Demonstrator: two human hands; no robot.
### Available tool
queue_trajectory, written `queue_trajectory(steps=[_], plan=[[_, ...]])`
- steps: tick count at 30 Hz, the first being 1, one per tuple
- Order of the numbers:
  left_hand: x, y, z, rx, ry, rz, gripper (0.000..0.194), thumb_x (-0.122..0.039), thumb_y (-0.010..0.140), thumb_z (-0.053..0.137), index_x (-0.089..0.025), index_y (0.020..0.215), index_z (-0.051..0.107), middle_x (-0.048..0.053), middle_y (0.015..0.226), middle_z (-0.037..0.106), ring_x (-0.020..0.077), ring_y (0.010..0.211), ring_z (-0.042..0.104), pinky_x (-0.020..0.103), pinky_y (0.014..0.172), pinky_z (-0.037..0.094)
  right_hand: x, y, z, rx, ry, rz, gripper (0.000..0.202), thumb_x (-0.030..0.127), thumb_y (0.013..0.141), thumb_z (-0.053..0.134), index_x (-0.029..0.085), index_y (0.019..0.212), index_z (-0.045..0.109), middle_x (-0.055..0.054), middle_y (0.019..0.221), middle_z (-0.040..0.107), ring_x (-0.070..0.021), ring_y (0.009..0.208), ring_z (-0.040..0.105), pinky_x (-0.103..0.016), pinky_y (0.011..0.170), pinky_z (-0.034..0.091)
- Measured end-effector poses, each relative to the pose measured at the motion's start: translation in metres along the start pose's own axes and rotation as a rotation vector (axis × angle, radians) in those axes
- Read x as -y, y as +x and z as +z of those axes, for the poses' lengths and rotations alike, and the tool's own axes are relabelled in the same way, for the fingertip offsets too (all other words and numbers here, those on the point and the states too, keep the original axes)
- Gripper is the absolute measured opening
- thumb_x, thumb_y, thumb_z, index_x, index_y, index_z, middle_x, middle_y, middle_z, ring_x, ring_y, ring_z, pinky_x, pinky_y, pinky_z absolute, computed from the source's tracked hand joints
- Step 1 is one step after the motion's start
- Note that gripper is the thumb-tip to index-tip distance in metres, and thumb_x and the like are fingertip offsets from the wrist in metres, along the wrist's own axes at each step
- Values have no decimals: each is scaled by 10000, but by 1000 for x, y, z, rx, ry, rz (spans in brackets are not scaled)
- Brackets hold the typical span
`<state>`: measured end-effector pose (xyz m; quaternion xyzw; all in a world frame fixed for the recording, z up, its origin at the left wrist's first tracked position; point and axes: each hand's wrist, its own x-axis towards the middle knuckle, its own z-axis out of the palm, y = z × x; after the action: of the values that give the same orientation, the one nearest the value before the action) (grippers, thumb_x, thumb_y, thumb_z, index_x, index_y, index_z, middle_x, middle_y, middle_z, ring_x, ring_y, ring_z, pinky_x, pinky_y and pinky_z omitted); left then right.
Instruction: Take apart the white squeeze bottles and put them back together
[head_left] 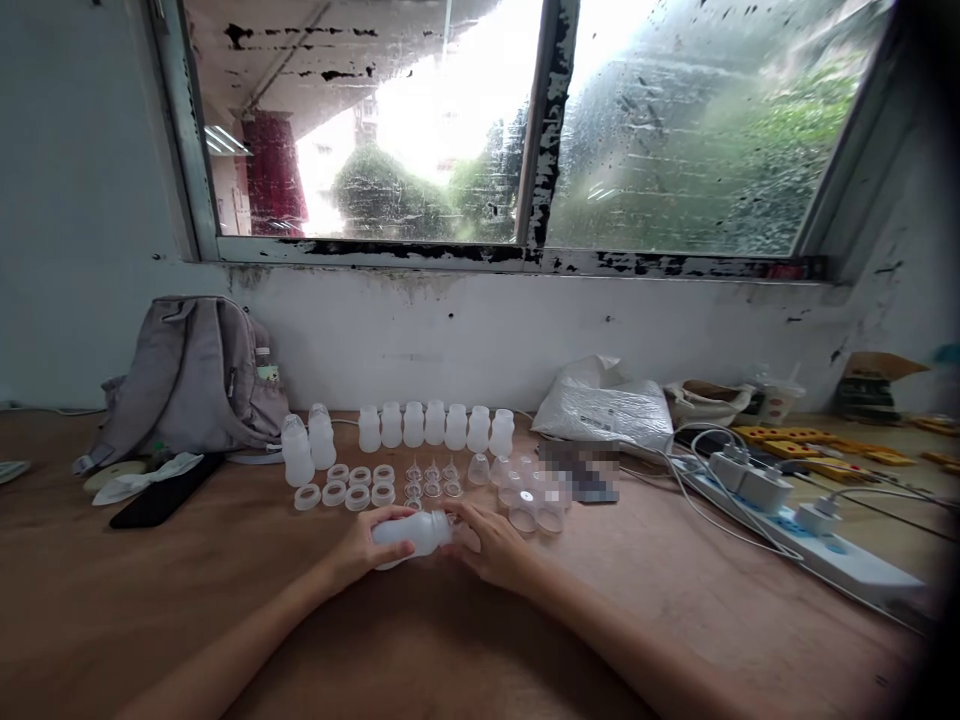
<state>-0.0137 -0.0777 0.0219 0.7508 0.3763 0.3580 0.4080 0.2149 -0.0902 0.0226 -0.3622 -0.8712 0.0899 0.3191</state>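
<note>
My left hand (pixel 379 540) is closed around a frosted white baby bottle (pixel 420 533), which lies tilted on its side above the table with its neck to the right. At the neck, the fingers of my right hand (pixel 487 542) close on a small clear piece (pixel 465 536), partly hidden by them; its exact kind I cannot make out. Just beyond my hands sit several white bottle rings (pixel 358 497) and several clear nipples (pixel 432 480) in rows. Farther back stands a row of open frosted bottles (pixel 413 425). Two capped bottles (pixel 298 452) are to their left.
Clear domed caps (pixel 525 497) stand to the right, beside a blurred dark flat object (pixel 596 475). A power strip (pixel 817 540) with plugs and cables lies along the right. At the back are a silver bag (pixel 604 405) and a grey backpack (pixel 195 375); a black phone-like slab (pixel 161 495) lies left.
</note>
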Motion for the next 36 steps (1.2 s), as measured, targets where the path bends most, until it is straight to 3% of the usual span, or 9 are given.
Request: queue_trajectory(steps=[5, 10, 15, 17, 20, 24, 27, 31, 36], plan=[[0, -7, -1, 31, 130, 78, 480, -397, 626, 648, -207, 1058, 559, 42, 1029, 594, 194, 877, 568, 290, 745, 474, 7, -5, 1, -1, -86, -34, 425, 393, 737, 549, 173, 1087, 454, -76, 1004, 579, -195, 924, 530, -293, 793, 393], [3, -15, 2, -6, 429, 398, 497, -372, 676, 615, -248, 1142, 496, 36, 1021, 593, 172, 889, 558, 295, 788, 468, 22, -6, -6, 141, -250, -120, 392, 361, 766, 500, 121, 1072, 450, -101, 896, 598, -207, 788, 549, -322, 723, 386], [9, -10, 3, -87, 598, 637, 482, -324, 723, 581, -219, 1176, 453, 61, 1077, 568, 182, 932, 533, 315, 810, 458, 19, 5, -31, 107, -338, -96, 316, 394, 771, 503, 164, 988, 503, -80, 912, 584, -209, 833, 523, -329, 747, 371], [8, -9, 2, -81, 651, 639, 472, -330, 730, 568, -217, 1173, 448, 58, 1067, 575, 182, 919, 540, 315, 794, 463, 6, 8, -47, 31, -378, 7, 304, 414, 795, 467, 172, 970, 519, -78, 922, 576, -198, 840, 522, -309, 734, 380], [5, -10, 0, -74, 695, 581, 451, -359, 725, 559, -222, 1143, 460, 43, 1030, 592, 182, 898, 553, 314, 785, 463, -21, 7, -68, -47, -512, 292, 269, 392, 818, 430, 164, 888, 556, -76, 857, 585, -182, 765, 543, -273, 667, 390], [2, -12, 0, -108, 694, 490, 393, -405, 706, 559, -224, 1049, 496, 31, 969, 602, 181, 868, 562, 307, 764, 465, -46, 2, -74, 38, -742, 553, 388, 457, 812, 399, 134, 735, 603, -117, 778, 607, -226, 781, 563, -282, 650, 379], [3, -11, 0, -103, 712, 501, 349, -378, 722, 546, -217, 1030, 507, 39, 994, 585, 183, 903, 545, 316, 795, 448, -50, -1, -66, 120, -804, 590, 443, 515, 775, 427, 128, 667, 614, -139, 741, 618, -245, 774, 575, -299, 660, 372], [3, -11, 0, -123, 791, 517, 336, -355, 752, 511, -217, 1058, 517, 65, 1055, 547, 203, 956, 516, 343, 840, 419, -49, 0, -60, 72, -620, 544, 346, 475, 751, 488, 154, 706, 609, -99, 696, 619, -232, 729, 584, -328, 674, 381], [1, -10, -3, -58, 842, 507, 413, -409, 743, 517, -204, 1100, 488, 70, 1018, 570, 213, 906, 526, 360, 816, 423, -40, 5, -61, -85, 76, 386, 285, 394, 772, 466, 194, 968, 517, -43, 804, 591, -141, 624, 580, -264, 566, 432]])
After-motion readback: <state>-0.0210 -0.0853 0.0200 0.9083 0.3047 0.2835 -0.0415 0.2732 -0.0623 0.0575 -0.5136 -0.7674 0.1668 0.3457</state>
